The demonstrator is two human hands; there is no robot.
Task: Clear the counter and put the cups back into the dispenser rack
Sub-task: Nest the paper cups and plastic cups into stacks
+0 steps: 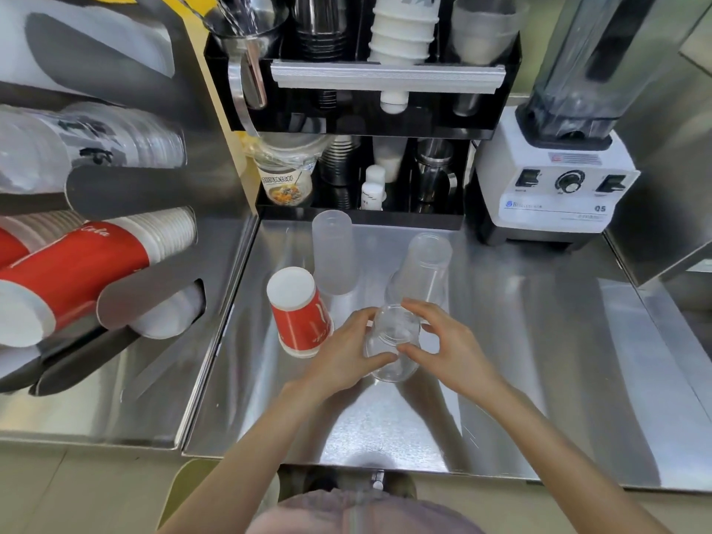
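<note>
Head view: at centre frame both hands, left hand point(346, 352) and right hand point(450, 344), close around a clear cup point(393, 344) standing inverted on the tabletop point(539, 360), axis upright. Dispenser rack point(127, 233) lies at left frame, nearer the left hand.

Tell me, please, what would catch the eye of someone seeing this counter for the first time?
Most striking are the two hands, left hand and right hand, closed around a small clear cup upside down at the middle of the steel counter. Just left of it stands an inverted red paper cup, matching the red cups in the dispenser rack at far left. A white blender sits back right.
</note>
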